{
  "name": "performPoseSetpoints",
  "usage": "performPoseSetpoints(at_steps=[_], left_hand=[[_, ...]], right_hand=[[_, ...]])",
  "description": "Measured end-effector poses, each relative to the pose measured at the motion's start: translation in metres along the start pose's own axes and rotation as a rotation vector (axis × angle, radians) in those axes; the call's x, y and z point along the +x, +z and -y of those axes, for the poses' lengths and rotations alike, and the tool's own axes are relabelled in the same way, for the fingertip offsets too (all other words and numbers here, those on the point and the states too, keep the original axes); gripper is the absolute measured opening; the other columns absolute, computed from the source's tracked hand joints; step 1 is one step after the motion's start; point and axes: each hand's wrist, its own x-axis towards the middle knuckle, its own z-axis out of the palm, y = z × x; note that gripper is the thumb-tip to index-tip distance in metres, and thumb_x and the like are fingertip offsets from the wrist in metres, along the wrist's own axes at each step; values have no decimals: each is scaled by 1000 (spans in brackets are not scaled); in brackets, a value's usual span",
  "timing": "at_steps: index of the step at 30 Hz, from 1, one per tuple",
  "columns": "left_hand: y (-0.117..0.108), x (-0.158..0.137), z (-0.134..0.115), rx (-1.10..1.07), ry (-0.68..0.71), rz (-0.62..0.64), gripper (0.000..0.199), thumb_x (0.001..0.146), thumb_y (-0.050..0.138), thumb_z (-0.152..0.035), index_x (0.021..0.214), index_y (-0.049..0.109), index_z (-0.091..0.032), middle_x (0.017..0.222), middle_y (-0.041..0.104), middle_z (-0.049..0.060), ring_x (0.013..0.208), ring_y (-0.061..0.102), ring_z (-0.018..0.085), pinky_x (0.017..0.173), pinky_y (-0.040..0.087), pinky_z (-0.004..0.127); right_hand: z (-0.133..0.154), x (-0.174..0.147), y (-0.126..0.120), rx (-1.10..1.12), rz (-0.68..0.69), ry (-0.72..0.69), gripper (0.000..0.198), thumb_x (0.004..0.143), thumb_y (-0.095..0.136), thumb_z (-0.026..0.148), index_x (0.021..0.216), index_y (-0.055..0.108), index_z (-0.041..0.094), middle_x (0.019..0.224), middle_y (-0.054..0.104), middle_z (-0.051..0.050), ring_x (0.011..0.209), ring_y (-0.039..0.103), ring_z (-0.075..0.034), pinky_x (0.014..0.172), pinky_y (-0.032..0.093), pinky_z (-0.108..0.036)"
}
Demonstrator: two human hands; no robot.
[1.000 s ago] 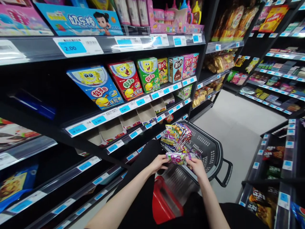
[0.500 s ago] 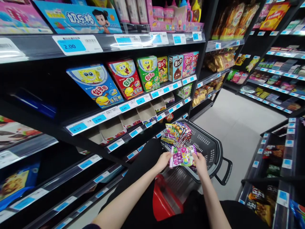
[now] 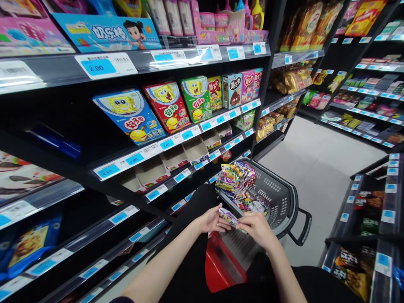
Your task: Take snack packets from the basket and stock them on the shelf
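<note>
A small purple-and-white candy packet [image 3: 228,216] is tilted between my hands, just in front of the basket's near side. My left hand [image 3: 212,220] holds its left end, thumb above and fingers below. Pinching the right end, my right hand [image 3: 258,229] covers part of the packet, and its fingers point left. Beyond them stands a dark grey shopping basket [image 3: 285,189]. Upright colourful candy packets [image 3: 238,179] are bunched at its left end, and more packets [image 3: 257,204] lie on its floor.
Shelves with biscuit boxes [image 3: 168,105] and price tags rise on the left. A low shelf [image 3: 369,227] of snack bags is on the right. The basket's black handle [image 3: 301,229] sticks out over the grey floor [image 3: 325,168]. A red object [image 3: 222,265] is between my legs.
The packet has turned from face-up to a tilted, edge-on pose and come slightly nearer to me. My right hand has shifted left and lower over it. More packets in the basket now show.
</note>
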Motion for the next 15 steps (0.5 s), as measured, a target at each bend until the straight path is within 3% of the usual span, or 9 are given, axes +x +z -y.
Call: performPoseSetpoints(at_steps=[2,4,7,10,12,15], left_hand=[[-5,0,2,-72,-5,0,39,74,52,-42,82,60,-5,74,66,14,68,63,20,56,48,25],[-6,0,3,-120,83,-32,21,73,57,-22,85,60,-5,72,66,10,63,63,16,60,48,24],[-1,3,1,-137,304,-98,29,69,55,-3,97,58,-9,78,66,6,64,63,13,62,48,22],[11,6,-2,-114,493,-165,31,67,58,-3,98,57,-7,82,66,9,72,64,17,67,49,25],[20,8,-2,-92,570,-195,27,65,64,-8,90,57,-7,80,66,10,71,64,18,67,50,27],[30,11,0,-48,669,-270,25,60,70,-18,78,53,-12,68,64,4,59,61,14,56,51,26]], right_hand=[[5,-3,-4,-7,62,-2,22,77,55,37,62,68,26,56,51,1,59,47,-14,56,31,-25],[2,-7,-8,-26,63,20,16,73,59,39,66,70,28,63,53,0,68,49,-16,63,35,-27],[-15,-10,-11,-21,-110,114,14,64,67,40,72,70,29,82,55,-3,85,50,-21,79,37,-35],[-37,-8,-5,195,-418,270,41,65,65,42,103,61,25,110,49,-8,96,50,-23,80,41,-36],[-49,-5,3,364,-569,385,59,65,63,43,118,49,22,116,49,-11,95,53,-22,75,45,-33],[-61,-3,11,394,-516,459,51,66,61,43,107,56,13,97,62,-10,84,57,-22,71,46,-32]])
